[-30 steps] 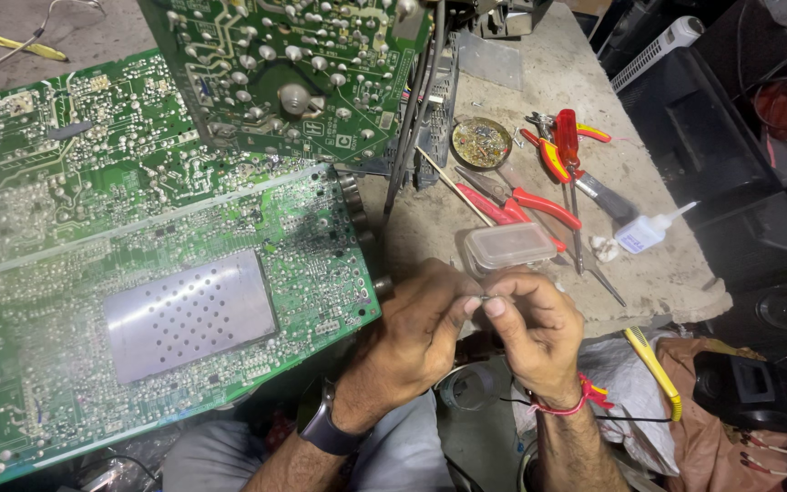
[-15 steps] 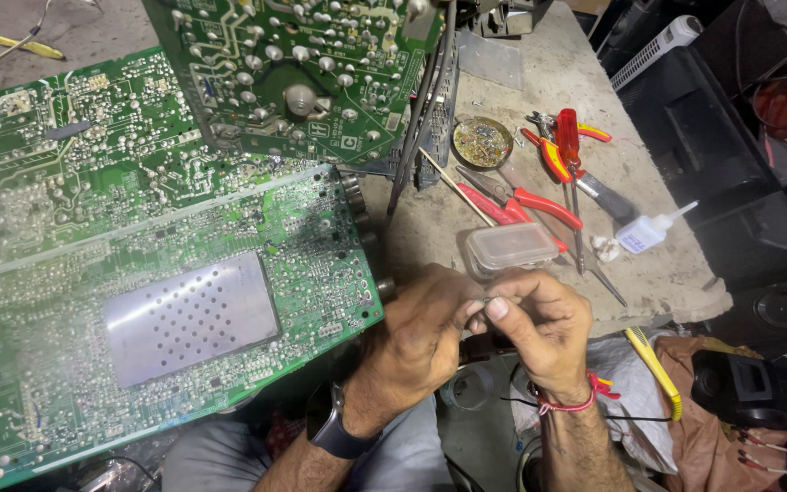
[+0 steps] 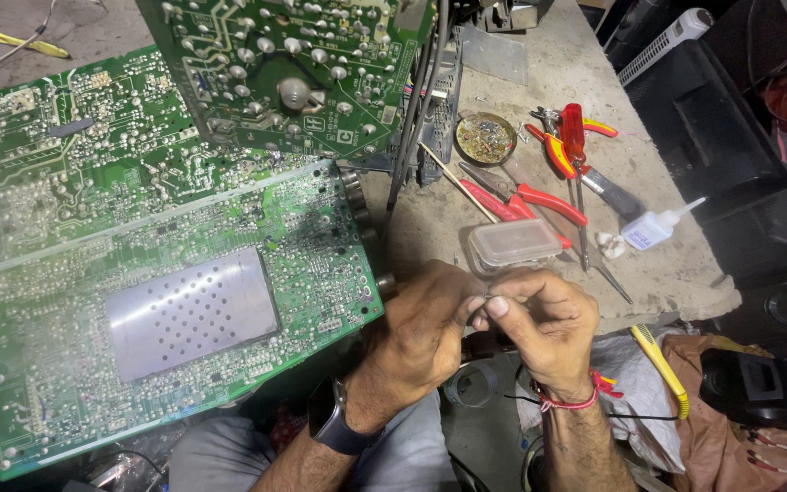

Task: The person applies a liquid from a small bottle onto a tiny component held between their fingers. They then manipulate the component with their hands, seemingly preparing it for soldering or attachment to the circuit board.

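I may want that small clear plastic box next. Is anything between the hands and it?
Nothing visible is. The clear plastic box lies on the bench just beyond the left hand and right hand, whose fingertips meet on something too small to identify. The red-handled pliers lie on the box's far side.

I see glossy green circuit boards (image 3: 75,210) dotted with shiny solder, one carrying a dull perforated metal plate (image 3: 191,312). The bench (image 3: 676,264) looks rough and matt. The small box (image 3: 514,244) is clear plastic, the pliers (image 3: 526,196) red-handled metal.
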